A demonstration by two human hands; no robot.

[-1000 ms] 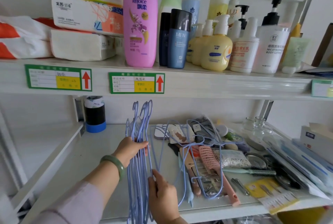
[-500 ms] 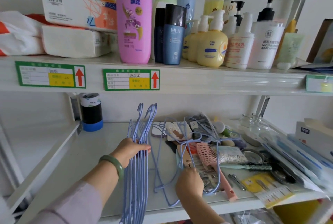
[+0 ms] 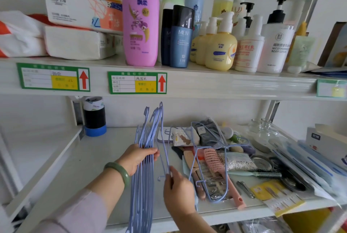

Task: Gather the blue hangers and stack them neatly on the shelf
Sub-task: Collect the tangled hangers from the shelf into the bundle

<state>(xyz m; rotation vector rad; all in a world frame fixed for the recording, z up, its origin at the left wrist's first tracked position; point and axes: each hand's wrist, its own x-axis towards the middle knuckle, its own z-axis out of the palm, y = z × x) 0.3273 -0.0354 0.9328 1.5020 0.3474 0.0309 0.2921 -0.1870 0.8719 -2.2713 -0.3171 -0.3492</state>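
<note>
A bundle of several thin blue hangers (image 3: 143, 186) stands upright above the white lower shelf (image 3: 97, 159), hooks pointing up at the back. My left hand (image 3: 136, 156), with a green bangle on the wrist, is closed around the bundle's middle. My right hand (image 3: 178, 190) pinches one more blue hanger (image 3: 165, 154) just right of the bundle, tilted toward it. Another blue hanger (image 3: 212, 167) lies over the clutter at the shelf's right.
A black-and-blue tape roll stack (image 3: 94, 118) stands at the back left of the lower shelf. A pink hairbrush (image 3: 216, 161), combs, nail clippers (image 3: 245, 187) and packets crowd the right half. Bottles (image 3: 140, 19) and tissue packs (image 3: 75, 43) fill the shelf above.
My right hand went right into the clutter, took hold of a single hanger and has brought it back left beside the bundle. My left hand has kept its hold on the bundle.
</note>
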